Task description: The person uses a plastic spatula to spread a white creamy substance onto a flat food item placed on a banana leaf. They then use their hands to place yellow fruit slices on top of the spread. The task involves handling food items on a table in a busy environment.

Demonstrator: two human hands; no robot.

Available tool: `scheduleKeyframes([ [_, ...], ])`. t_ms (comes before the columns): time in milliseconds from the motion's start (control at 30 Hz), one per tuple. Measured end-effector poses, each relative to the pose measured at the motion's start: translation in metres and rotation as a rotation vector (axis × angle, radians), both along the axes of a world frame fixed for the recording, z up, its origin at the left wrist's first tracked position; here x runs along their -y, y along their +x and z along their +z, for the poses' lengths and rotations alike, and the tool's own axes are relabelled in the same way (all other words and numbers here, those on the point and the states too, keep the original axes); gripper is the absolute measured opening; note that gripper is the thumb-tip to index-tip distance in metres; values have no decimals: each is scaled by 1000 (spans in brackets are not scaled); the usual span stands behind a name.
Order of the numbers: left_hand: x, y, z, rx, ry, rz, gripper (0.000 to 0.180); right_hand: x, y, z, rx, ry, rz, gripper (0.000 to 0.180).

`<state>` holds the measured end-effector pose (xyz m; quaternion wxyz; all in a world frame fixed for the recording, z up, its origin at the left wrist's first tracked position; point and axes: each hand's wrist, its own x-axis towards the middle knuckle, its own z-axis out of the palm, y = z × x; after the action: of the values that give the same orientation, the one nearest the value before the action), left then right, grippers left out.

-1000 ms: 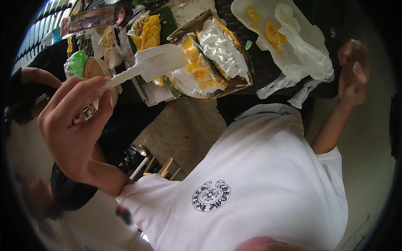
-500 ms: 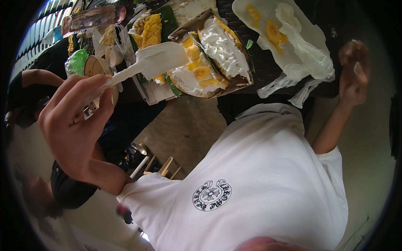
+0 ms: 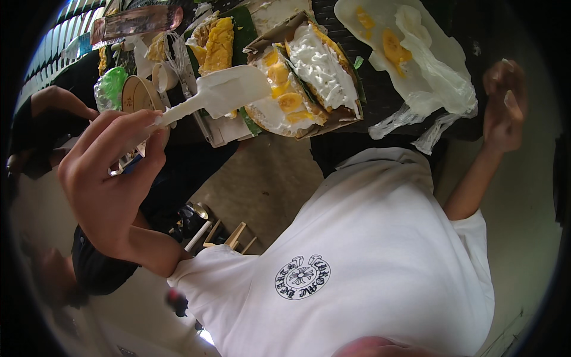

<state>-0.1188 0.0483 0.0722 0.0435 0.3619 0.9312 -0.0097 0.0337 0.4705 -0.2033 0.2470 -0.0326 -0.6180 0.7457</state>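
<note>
Left hand (image 3: 113, 172): closed in a pinch on the handle of one white spatula (image 3: 229, 91), blade pointing right, at the left edge of the banana-topped cake (image 3: 276, 116); contact cannot be told. Cake: cream, banana slices, yellow pieces; in a cardboard box (image 3: 273, 37), beside a white-topped cake (image 3: 321, 65) on its right. Right hand (image 3: 505, 104): empty, fingers loosely bent, right of a pale tray (image 3: 383, 27) bearing crumpled clear plastic (image 3: 437, 77). Far left: pink container (image 3: 140, 24), green plastic bag (image 3: 111, 88) near a bowl (image 3: 135, 95).
</note>
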Motion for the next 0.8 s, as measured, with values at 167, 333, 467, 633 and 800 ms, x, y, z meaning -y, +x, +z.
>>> scheduleKeyframes([
  [167,1,1,-3,-2,-9,-71,29,-1,0,0,-3,5,9,65],
  [333,-2,4,0,29,-42,-17,30,0,0,1,-7,2,15,64],
  [467,-1,4,3,8,-49,-56,31,0,1,0,-9,-8,19,64],
  [633,0,5,4,9,-15,-26,31,-1,0,-1,-23,-6,18,63],
  [800,0,4,1,20,11,-57,31,-1,0,-1,-35,0,28,63],
])
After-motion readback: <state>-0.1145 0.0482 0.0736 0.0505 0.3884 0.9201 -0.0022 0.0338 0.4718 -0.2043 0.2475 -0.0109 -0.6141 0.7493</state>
